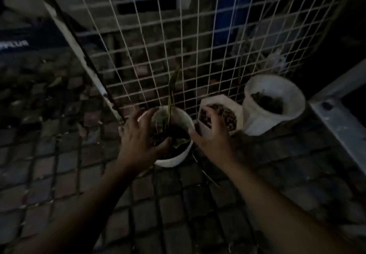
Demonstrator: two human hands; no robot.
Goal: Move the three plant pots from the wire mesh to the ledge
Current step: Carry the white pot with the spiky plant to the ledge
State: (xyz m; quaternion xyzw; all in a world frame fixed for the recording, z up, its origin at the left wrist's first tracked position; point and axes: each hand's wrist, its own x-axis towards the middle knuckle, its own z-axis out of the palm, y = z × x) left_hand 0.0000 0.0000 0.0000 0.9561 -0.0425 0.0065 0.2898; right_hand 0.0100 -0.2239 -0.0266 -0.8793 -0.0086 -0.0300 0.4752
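Observation:
Three white plant pots stand in a row on the dark horizontal wire mesh [59,154], against an upright white wire grid. The left round pot [178,156] holds soil and a thin tall leaf. My left hand [141,141] hovers over its left rim with fingers spread. My right hand [212,135] is spread at its right rim, partly covering the middle angular pot [223,113], which is filled with brown pebbles. The right pot [275,103] is taller, tilted, and has dark soil inside. Neither hand visibly grips anything.
The upright white wire grid [178,46] rises behind the pots. A slanted white pole [79,56] runs down at the left. A pale metal ledge or beam [340,119] lies at the right. Brick paving shows below the mesh. The scene is very dim.

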